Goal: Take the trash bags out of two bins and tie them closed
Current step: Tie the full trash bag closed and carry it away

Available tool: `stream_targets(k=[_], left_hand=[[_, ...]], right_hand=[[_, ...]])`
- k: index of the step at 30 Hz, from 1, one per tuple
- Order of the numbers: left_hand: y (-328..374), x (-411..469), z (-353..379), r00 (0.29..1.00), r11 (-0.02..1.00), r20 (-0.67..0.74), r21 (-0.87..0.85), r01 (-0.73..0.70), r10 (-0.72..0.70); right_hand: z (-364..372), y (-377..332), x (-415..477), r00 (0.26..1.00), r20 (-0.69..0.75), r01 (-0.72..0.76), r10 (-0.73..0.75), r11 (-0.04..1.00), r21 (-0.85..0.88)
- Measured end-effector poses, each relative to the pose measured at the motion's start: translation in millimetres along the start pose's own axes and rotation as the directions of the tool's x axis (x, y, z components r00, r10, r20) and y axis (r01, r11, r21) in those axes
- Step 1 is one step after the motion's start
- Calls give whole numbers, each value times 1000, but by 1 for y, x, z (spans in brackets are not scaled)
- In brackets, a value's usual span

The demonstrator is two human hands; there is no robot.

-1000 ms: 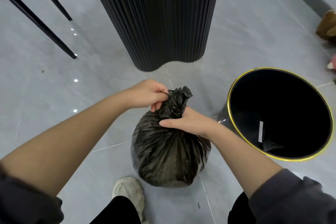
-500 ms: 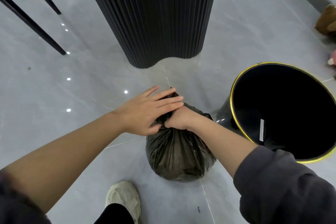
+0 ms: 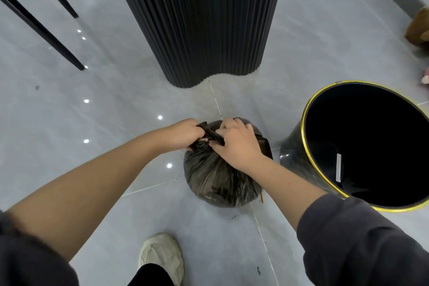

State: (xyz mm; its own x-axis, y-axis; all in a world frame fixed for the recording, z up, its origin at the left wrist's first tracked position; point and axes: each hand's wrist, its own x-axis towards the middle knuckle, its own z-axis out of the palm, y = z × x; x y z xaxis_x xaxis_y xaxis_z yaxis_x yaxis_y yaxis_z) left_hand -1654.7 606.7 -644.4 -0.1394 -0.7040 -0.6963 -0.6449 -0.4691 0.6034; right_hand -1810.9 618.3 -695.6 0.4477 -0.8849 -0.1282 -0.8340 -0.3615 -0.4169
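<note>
Half a second ago my left hand (image 3: 185,133) lay flat with straight fingers over the top of the bag; now its fingers are curled and pinch the twisted neck from the left side. At far left two thin black chair legs (image 3: 41,29) stand slanted on the floor (image 3: 104,76), which is of grey glossy tiles with small spots of light. The trash bag (image 3: 220,176) sits on this floor just under both my hands, round and full, of thin black wrinkled plastic that shines a little. My right hand (image 3: 236,144) grips the same neck from the right, touching the left one. Behind stands a black fluted column (image 3: 197,18). Just beside the bag at right is the bin (image 3: 293,158), round, smooth black, with a golden rim.
</note>
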Motion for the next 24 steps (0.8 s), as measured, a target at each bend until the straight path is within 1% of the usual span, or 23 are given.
stream_targets(k=[1, 2, 3, 4, 6, 7, 8, 12, 14, 16, 19, 21, 23, 24], left_hand=[[1, -3, 1, 999, 995, -27, -94, 42, -45], [1, -7, 3, 996, 987, -48, -147, 68, -75], [0, -9, 5, 996, 984, -55, -164, 65, -74], [-3, -10, 7, 998, 987, -47, -155, 37, -45], [-9, -10, 10, 999, 997, -38, -71, -26, 24], [-10, -9, 11, 998, 999, -60, -22, -36, 34], [-12, -9, 12, 995, 999, -90, -14, -35, 34], [-9, -3, 14, 982, 987, -184, -164, 4, -34], [-5, -1, 14, 966, 982, -252, -190, 13, -62], [-2, -1, 15, 956, 978, -290, -210, -12, -50], [2, -2, 13, 952, 981, -307, -184, -56, -3], [4, -4, 8, 947, 987, -319, -142, -75, 26], [5, -6, 4, 945, 991, -325, -105, -79, 41], [7, -7, 2, 942, 991, -333, -102, -80, 42]], right_hand=[[1, 1, 0, 998, -49, 33, -34, 999, -21], [3, 2, 0, 995, -83, 54, -56, 998, -35], [5, 3, -1, 991, -109, 67, -72, 997, -48], [7, 5, -1, 989, -127, 74, -81, 996, -59], [12, 6, -1, 985, -148, 78, -89, 994, -81], [15, 6, 0, 985, -148, 73, -85, 994, -83], [17, 6, 1, 986, -145, 67, -78, 995, -78], [18, 10, 6, 986, -158, 46, -52, 998, -40], [20, 13, 5, 981, -190, 28, -34, 999, -31], [21, 14, 3, 970, -240, 16, -30, 998, -60], [18, 18, 6, 937, -336, 44, -92, 988, -150], [14, 19, 11, 917, -370, 85, -148, 980, -181], [11, 16, 15, 919, -357, 125, -168, 982, -140], [10, 13, 16, 923, -353, 121, -151, 987, -107]])
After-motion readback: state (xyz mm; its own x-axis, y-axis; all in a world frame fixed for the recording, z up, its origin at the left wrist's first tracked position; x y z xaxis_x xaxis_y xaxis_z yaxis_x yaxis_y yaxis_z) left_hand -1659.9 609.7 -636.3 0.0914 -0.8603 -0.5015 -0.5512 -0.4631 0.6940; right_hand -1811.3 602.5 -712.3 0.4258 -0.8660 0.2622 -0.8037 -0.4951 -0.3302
